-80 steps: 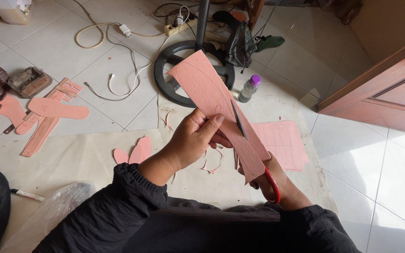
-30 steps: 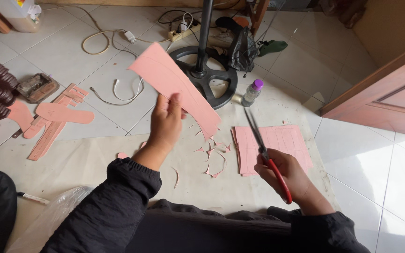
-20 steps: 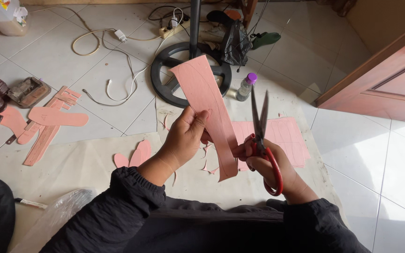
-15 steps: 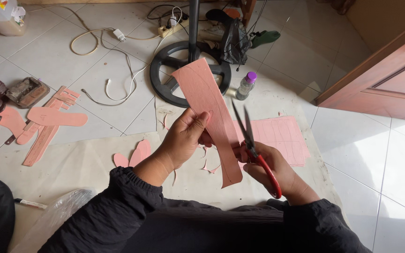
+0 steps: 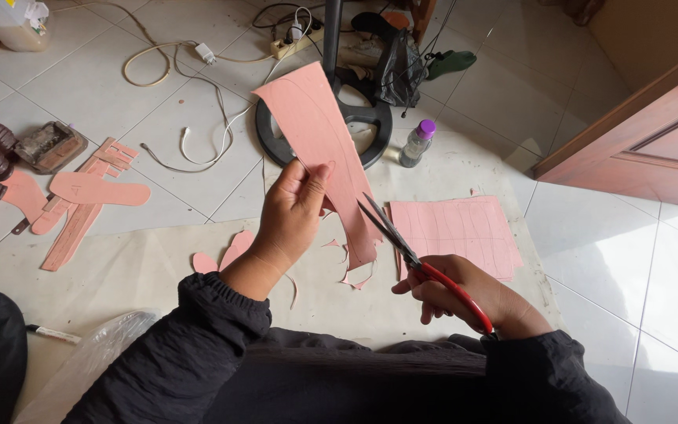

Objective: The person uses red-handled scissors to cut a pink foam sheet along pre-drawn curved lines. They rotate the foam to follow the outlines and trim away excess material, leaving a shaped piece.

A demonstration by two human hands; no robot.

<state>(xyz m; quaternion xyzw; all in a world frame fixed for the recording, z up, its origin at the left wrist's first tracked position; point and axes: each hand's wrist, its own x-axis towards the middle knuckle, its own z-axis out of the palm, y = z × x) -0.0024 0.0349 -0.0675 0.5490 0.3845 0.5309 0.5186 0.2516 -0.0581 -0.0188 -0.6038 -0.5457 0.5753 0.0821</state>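
**Pink strip held up to the scissors, over the floor**

The left hand lifts a long pink strip off the floor, thumb on the near face and fingers curled behind one edge, so the piece hangs free in the air and its lower end meets the blades. That grip looks chosen to keep the sheet taut and turnable while it is cut. The right hand is closed round the red handles of the scissors, whose dark blades stand slightly parted and point up toward the strip's bottom edge, just beside it or touching; I cannot tell which.

The strip is a flat, matte, salmon-pink sheet, wide at the top and narrowing downward, with faint curved lines drawn along it. Its lower end is ragged.

Below it, small pink offcuts lie on the pale floor covering. A ruled pink sheet lies flat to the right, and sole-shaped pink pieces rest well apart at the left.
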